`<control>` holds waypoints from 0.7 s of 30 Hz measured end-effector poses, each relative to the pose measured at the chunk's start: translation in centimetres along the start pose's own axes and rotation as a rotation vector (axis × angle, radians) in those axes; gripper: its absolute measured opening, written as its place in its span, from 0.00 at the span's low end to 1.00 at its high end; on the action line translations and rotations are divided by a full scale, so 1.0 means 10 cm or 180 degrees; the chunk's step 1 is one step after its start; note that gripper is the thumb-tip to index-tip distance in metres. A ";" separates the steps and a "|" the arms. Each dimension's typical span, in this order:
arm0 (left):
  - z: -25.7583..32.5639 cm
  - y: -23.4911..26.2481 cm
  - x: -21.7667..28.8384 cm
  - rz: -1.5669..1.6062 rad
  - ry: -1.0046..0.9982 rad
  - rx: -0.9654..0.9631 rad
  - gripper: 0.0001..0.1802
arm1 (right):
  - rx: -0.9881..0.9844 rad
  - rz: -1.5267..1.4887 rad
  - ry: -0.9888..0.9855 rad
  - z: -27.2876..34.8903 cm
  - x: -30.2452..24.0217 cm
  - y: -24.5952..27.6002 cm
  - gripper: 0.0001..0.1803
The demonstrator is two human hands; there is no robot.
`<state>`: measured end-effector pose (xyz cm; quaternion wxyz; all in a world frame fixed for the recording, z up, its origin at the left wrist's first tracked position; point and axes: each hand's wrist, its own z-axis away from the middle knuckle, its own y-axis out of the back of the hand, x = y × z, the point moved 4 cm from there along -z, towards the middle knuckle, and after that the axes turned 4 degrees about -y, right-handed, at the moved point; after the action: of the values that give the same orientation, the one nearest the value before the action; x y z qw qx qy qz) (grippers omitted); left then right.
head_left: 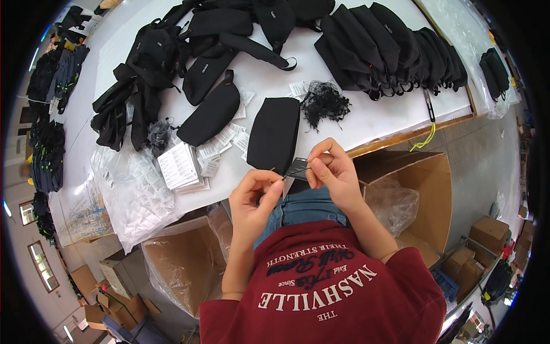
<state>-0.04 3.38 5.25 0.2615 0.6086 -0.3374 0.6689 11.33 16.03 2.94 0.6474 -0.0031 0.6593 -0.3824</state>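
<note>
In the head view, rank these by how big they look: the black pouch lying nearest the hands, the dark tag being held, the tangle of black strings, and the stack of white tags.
1. Black pouch
2. Tangle of black strings and stack of white tags: look alike, unranked
3. Dark tag, pinched in the right hand; the left hand holds a thread.

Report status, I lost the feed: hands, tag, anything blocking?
Left hand pinches thin cord. Right hand pinches dark tag. Black pouch on table just beyond. Nothing blocking.

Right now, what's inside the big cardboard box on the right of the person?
Inside the cardboard box you can see a crumpled clear plastic bag and some bare brown bottom. The person's right arm and red shirt cover the box's near corner, so anything there is hidden.
</note>
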 end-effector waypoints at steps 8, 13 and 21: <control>0.01 -0.15 -0.03 -0.0358 0.0135 -0.0345 0.03 | -0.0129 0.0198 0.0253 0.06 0.00 -0.11 0.07; 0.00 -0.16 -0.06 -0.0275 0.0131 -0.0376 0.03 | -0.0358 0.0016 0.0064 0.07 0.03 -0.17 0.11; -0.01 -0.14 -0.04 -0.0217 0.0150 -0.0433 0.03 | -0.0467 -0.0204 -0.0072 0.04 0.06 -0.14 0.11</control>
<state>1.02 4.43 5.05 0.3327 0.5847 -0.3549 0.6492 10.91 14.49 3.16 0.6403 -0.0759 0.6777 -0.3535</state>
